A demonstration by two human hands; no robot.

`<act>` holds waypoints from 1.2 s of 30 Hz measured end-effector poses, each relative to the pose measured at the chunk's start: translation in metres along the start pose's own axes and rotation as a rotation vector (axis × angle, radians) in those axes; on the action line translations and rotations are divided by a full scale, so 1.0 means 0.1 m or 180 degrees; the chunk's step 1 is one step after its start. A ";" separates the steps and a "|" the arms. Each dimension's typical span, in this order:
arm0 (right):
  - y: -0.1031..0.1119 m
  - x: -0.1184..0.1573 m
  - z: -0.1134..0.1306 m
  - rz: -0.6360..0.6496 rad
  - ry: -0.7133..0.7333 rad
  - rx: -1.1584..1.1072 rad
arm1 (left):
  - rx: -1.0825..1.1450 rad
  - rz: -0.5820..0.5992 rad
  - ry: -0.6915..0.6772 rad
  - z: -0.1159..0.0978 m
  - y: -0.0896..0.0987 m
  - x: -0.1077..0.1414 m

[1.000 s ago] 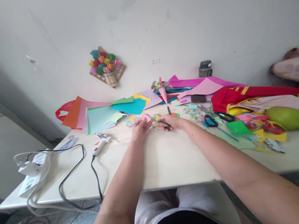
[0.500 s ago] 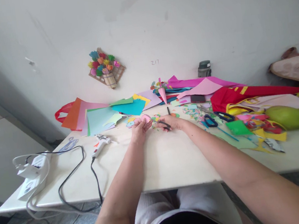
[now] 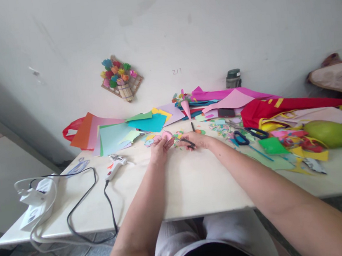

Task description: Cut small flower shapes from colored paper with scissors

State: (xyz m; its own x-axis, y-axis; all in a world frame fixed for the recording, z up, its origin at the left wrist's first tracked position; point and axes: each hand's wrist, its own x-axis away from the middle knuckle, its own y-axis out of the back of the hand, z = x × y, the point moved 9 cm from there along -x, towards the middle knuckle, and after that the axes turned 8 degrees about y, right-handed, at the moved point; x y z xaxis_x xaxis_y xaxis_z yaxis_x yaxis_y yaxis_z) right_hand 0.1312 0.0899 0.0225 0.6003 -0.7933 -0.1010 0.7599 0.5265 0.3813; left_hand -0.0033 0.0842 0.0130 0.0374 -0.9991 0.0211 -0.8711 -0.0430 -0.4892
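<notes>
Near the middle of the white table [image 3: 197,187], my left hand [image 3: 160,146] pinches a small pink paper piece [image 3: 167,136]. To its right, my right hand [image 3: 195,140] is closed on dark-handled scissors [image 3: 188,143], whose blades point left at the pink piece. Whether the blades touch the paper is too small to tell. Small coloured paper cutouts [image 3: 149,141] lie just beyond my left hand. A black pen-like stick [image 3: 192,126] lies behind my right hand.
A glue gun [image 3: 115,168] and a power strip [image 3: 39,202] with cables lie at left. Coloured sheets [image 3: 114,135] line the back. Blue-handled scissors [image 3: 241,137], paper scraps, red cloth [image 3: 268,109] and green fruit-like objects [image 3: 327,133] lie at right. A pink paper cone [image 3: 186,108] stands behind.
</notes>
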 end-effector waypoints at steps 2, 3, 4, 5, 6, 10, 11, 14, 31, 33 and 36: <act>0.00 0.00 0.00 0.0004 0.0018 0.0011 | 0.0022 0.0032 -0.0012 0.00 -0.01 0.00; 0.00 -0.01 0.00 0.0015 0.0032 0.0015 | 0.0031 0.0045 -0.0012 0.00 -0.01 0.00; -0.01 -0.01 0.00 0.0026 0.0045 0.0016 | 0.0037 0.0059 -0.0013 0.00 -0.01 0.00; -0.01 -0.01 -0.01 0.0032 0.0051 0.0013 | 0.0039 0.0070 -0.0016 0.00 -0.01 0.00; -0.01 -0.02 -0.02 0.0034 0.0044 0.0008 | 0.0039 0.0078 -0.0020 0.00 -0.01 0.00; 0.00 -0.02 -0.03 0.0024 0.0040 0.0033 | 0.0038 0.0095 -0.0036 0.00 -0.01 0.00; 0.00 -0.02 -0.03 0.0024 0.0047 0.0042 | 0.0041 0.0098 -0.0037 0.00 -0.01 0.00; 0.00 -0.02 -0.03 0.0025 0.0048 0.0062 | 0.0084 0.0110 -0.0035 0.00 -0.01 0.00; -0.01 -0.01 0.00 -0.0051 0.0011 -0.0026 | 0.0198 0.0074 -0.0024 0.02 0.01 -0.03; -0.01 -0.03 -0.02 -0.0037 0.0027 -0.0034 | 0.0215 0.0081 -0.0024 0.02 0.02 -0.03; -0.01 -0.06 -0.06 -0.0034 0.0037 -0.0055 | 0.0216 0.0079 -0.0014 0.02 0.01 -0.02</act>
State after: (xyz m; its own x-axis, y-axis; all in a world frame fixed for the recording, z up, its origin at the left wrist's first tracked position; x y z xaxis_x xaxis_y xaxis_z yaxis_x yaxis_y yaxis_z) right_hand 0.1285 0.0959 0.0174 0.5949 -0.7954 -0.1157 0.7704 0.5232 0.3643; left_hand -0.0038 0.0865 0.0109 0.0187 -0.9998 0.0044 -0.8366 -0.0181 -0.5475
